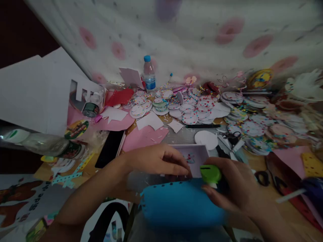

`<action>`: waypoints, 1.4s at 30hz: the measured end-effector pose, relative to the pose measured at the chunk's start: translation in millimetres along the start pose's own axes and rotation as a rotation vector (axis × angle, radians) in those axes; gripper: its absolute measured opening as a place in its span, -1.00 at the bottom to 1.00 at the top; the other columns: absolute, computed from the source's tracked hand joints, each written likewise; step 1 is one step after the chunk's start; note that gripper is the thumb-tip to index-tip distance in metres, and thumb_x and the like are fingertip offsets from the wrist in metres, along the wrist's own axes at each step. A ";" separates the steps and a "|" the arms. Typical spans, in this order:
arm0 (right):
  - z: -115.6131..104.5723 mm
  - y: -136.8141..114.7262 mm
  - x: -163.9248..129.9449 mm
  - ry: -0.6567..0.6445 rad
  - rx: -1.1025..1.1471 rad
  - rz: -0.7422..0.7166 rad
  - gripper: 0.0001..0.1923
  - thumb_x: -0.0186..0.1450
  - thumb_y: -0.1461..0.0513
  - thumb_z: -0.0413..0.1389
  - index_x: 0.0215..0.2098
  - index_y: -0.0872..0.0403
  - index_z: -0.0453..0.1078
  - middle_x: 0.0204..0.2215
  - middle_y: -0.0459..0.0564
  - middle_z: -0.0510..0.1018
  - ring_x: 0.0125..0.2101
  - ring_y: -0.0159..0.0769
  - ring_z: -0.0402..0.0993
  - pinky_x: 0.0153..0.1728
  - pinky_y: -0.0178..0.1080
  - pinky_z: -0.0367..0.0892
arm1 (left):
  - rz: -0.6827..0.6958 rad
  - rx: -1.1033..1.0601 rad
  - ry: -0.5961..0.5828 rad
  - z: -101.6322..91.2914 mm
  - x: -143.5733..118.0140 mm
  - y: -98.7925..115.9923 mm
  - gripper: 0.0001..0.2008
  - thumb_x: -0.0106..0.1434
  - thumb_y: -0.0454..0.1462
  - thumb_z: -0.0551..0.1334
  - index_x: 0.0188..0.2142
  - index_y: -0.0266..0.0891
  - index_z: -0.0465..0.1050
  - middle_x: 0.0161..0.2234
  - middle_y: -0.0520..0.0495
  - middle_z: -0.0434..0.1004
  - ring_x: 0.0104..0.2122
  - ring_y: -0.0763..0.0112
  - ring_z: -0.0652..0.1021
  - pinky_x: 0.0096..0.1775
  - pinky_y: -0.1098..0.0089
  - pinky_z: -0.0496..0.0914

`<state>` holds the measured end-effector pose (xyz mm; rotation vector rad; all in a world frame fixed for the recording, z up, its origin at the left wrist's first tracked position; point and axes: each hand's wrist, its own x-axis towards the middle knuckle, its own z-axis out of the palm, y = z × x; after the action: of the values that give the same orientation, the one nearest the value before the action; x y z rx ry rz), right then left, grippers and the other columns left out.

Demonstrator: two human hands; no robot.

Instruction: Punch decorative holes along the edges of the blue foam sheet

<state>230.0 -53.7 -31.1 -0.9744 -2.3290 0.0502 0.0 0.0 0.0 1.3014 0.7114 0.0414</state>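
My right hand [230,183] grips a green craft punch [210,173], thumb below and fingers above, at the far edge of a blue sheet [180,205]. A row of small diamond-shaped holes runs along that edge to the left of the punch. The blue sheet is bent and blurred towards me. My left hand [164,161] hangs with curled fingers over the near left part of a shallow white box [202,154]. Its fingertips are close together, and what they hold, if anything, is hidden. Small coloured bits [189,158] lie in the box.
Many decorated paper discs [189,117] cover the back of the table. A black phone [110,149] and a lying bottle [47,144] are on the left; an upright water bottle [149,75] stands behind. Scissors [262,178] lie at the right, and a white disc [205,139] is beyond the box.
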 end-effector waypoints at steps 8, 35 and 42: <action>1.3 0.3 1.6 -0.019 -0.021 0.012 -0.71 0.37 0.05 -0.12 -0.17 0.13 0.16 -0.63 -0.11 0.41 -0.70 -0.37 0.35 -0.68 -0.35 0.18 | 0.096 -0.048 -0.036 -3.2 7.1 -3.9 -0.93 0.17 -0.35 0.29 -0.33 -0.26 0.56 -0.43 0.05 0.52 -0.43 0.55 0.48 -0.34 0.56 0.35; 8.7 18.5 -6.3 -0.060 0.087 0.163 -0.75 0.31 0.10 -0.02 -0.13 0.09 0.15 -0.63 -0.16 0.40 -0.69 -0.36 0.37 -0.66 -0.36 0.17 | -0.143 0.132 1.014 22.0 -98.1 -79.1 -0.59 0.22 -0.04 0.18 -0.63 -0.22 0.20 -0.65 0.12 0.13 -0.59 0.50 0.21 -0.52 0.47 0.14; 10.7 18.4 -4.1 -0.024 0.142 0.241 -0.74 0.32 0.09 0.01 -0.13 0.07 0.16 -0.65 -0.20 0.36 -0.71 -0.37 0.30 -0.68 -0.37 0.10 | 0.136 -0.202 0.840 53.2 -35.2 -78.5 -0.50 0.12 0.02 0.28 -0.04 -0.22 0.40 -0.11 -0.16 0.52 -0.22 0.24 0.52 -0.25 0.36 0.39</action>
<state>238.1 -41.0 -46.6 -1.1812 -2.1841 0.3220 -29.2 -83.6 -48.9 1.1123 1.2845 0.7867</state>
